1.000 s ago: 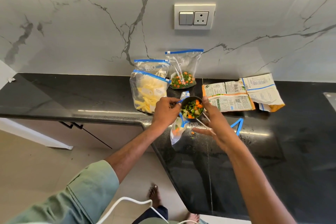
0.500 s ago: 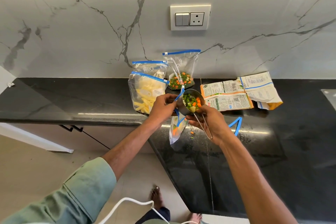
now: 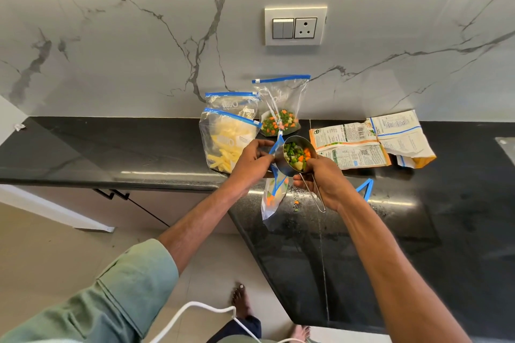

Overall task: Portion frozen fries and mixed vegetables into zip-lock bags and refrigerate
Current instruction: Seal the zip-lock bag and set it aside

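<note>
- The left hand [image 3: 252,160] pinches the blue rim of a small zip-lock bag [image 3: 274,198]. The bag hangs below the fingers with its foot near the surface, and this grip probably serves to keep its mouth open.
- The right hand [image 3: 324,181] is curled round the wire handle of a metal measuring cup [image 3: 295,156]. The cup is tipped toward the left hand so its lip meets the bag's rim, ready to pour.
- The mixed vegetables [image 3: 296,155] are in the cup, between the two hands. A few orange pieces already show low in the hanging bag.
- Stray bits [image 3: 296,202] lie on the surface just under the right hand, so the bag's narrow mouth looks easy to miss.
- Beyond the left hand stands a fries bag [image 3: 228,142], with a second bag [image 3: 232,103] behind it. A filled vegetable bag [image 3: 280,117] leans against the wall beyond the cup. All three are out of the pouring path.
- Two flattened packets [image 3: 351,145] lie beyond the right hand, and a blue strip [image 3: 363,189] pokes out at its far side.
- The surface [image 3: 111,147] is glossy black stone on a corner. Above it is a veined marble wall with a switch plate [image 3: 295,25], and pale floor tiles lie below.
</note>
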`<action>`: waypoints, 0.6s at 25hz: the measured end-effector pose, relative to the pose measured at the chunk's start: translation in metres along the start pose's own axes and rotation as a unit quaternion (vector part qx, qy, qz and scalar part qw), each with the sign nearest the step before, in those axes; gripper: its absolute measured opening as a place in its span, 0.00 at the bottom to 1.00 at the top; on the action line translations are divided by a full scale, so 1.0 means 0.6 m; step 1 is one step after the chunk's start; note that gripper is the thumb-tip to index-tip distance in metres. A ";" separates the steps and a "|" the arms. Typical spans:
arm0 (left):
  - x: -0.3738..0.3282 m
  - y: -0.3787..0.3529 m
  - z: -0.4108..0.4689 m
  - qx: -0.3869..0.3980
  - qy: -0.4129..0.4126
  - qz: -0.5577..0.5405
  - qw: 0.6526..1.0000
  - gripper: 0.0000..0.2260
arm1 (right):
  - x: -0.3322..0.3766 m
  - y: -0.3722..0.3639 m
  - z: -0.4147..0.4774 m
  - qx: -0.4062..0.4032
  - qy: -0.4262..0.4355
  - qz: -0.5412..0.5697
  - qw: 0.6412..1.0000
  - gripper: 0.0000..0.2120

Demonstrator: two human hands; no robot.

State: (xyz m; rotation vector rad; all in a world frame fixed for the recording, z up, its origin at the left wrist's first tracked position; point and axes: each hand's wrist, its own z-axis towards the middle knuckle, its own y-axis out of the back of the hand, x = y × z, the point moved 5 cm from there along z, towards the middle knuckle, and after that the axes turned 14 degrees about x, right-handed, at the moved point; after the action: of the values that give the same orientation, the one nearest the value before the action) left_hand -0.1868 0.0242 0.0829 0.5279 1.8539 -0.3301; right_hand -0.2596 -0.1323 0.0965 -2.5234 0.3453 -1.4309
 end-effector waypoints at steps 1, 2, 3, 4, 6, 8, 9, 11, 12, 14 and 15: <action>0.000 0.000 0.000 0.000 0.000 -0.005 1.000 0.12 | 0.002 -0.002 0.002 0.000 -0.003 -0.009 1.000 0.11; 0.000 -0.002 -0.001 0.004 0.002 -0.011 1.000 0.12 | 0.002 -0.003 0.003 0.000 -0.006 -0.010 1.000 0.11; 0.002 -0.004 0.000 0.008 0.006 -0.019 1.000 0.12 | 0.002 -0.003 0.004 -0.001 -0.007 0.002 1.000 0.11; 0.002 -0.004 -0.001 0.012 0.010 -0.028 0.999 0.12 | 0.000 -0.005 0.004 0.000 -0.008 0.024 1.000 0.11; 0.004 -0.004 -0.003 0.019 0.023 -0.043 0.999 0.13 | -0.003 -0.008 0.003 0.008 -0.009 0.071 0.997 0.10; 0.004 -0.003 -0.004 0.024 0.031 -0.049 0.998 0.14 | -0.009 -0.010 0.002 0.018 -0.013 0.095 0.995 0.11; 0.005 -0.003 -0.004 0.025 0.031 -0.045 0.998 0.15 | -0.012 -0.010 0.003 0.018 -0.016 0.103 0.994 0.11; 0.004 -0.002 -0.007 0.021 0.024 -0.030 0.999 0.16 | -0.017 -0.009 0.007 0.012 -0.021 0.117 0.993 0.10; 0.003 -0.001 -0.009 0.016 0.017 -0.016 1.000 0.16 | -0.019 -0.010 0.009 0.009 -0.022 0.119 0.993 0.10; -0.001 0.001 -0.012 0.006 -0.011 0.022 1.000 0.15 | -0.018 -0.009 0.014 0.004 -0.021 0.091 0.996 0.10; -0.003 0.003 -0.012 -0.001 -0.030 0.047 0.998 0.13 | -0.016 -0.009 0.017 0.001 -0.019 0.062 0.998 0.11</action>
State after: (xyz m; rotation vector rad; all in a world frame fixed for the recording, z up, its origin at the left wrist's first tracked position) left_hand -0.1911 0.0286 0.0870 0.5957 1.7654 -0.2769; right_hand -0.2549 -0.1233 0.0854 -2.4773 0.4846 -1.3345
